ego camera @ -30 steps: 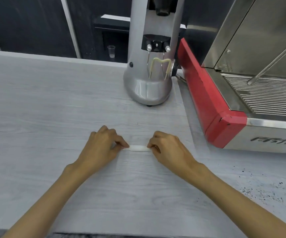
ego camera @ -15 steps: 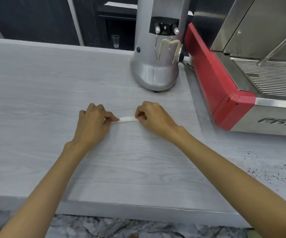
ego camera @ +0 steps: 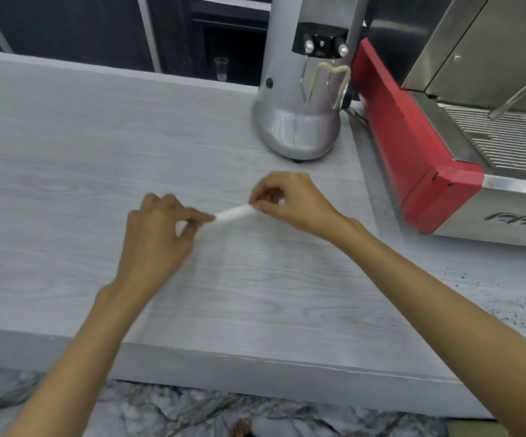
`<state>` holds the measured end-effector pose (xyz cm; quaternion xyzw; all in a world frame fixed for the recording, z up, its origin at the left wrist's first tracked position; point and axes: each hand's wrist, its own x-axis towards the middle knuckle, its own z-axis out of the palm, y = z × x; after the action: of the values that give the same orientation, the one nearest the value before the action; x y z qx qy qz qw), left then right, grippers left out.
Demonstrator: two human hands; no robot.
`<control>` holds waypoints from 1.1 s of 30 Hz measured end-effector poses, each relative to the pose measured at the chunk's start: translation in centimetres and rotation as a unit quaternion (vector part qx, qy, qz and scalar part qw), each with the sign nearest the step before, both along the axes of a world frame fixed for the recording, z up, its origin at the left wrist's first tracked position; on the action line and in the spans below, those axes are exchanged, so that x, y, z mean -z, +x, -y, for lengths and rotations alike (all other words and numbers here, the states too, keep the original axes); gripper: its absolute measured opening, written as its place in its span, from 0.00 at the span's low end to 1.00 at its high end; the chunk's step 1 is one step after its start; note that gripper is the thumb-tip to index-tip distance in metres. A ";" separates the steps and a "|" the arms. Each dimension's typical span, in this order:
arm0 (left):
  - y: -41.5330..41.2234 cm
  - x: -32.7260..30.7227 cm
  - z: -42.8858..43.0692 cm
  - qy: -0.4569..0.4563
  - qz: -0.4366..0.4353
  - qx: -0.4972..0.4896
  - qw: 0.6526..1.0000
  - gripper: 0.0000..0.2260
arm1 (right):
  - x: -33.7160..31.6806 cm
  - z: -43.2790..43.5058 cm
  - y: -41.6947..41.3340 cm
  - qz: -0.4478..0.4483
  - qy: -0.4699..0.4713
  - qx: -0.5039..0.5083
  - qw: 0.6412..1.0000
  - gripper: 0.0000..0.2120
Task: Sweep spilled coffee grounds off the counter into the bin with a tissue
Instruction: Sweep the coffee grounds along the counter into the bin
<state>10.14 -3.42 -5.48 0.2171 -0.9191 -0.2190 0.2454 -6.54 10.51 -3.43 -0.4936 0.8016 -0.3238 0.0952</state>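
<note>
A thin white rolled tissue [ego camera: 234, 213] stretches between my two hands, just above the grey wood-grain counter [ego camera: 66, 171]. My left hand [ego camera: 157, 234] pinches its left end, and my right hand [ego camera: 290, 200] pinches its right end, a little higher. Dark coffee grounds [ego camera: 517, 313] lie scattered on the counter at the right, in front of the espresso machine and apart from both hands. No bin shows in the head view.
A silver coffee grinder [ego camera: 302, 99] stands at the back of the counter. A red and steel espresso machine [ego camera: 438, 159] fills the right side. The counter's front edge [ego camera: 255, 364] runs below my forearms, with marbled floor beneath. A small clear cup [ego camera: 221, 68] stands behind.
Both hands have lifted the tissue slightly off the counter, the right end higher. The camera view has pulled back, so the counter's front edge and the floor show.
</note>
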 end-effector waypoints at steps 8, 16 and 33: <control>-1.9 1.5 1.9 0.017 0.066 -0.065 0.996 0.11 | 2.3 6.5 -1.3 -0.088 0.077 -0.029 0.993 0.09; 1.9 2.2 -5.4 -0.001 0.030 0.039 0.999 0.10 | 2.6 -4.4 1.8 -0.047 0.038 -0.018 0.998 0.06; 6.9 0.9 1.6 0.034 0.133 -0.187 0.973 0.09 | 1.5 10.4 5.0 -0.044 0.056 -0.162 0.984 0.08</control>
<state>17.05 -5.00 -6.35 0.4205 -0.8785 -0.1697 0.1501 -1.57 0.12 -4.92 -0.6244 0.7315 -0.2362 0.1383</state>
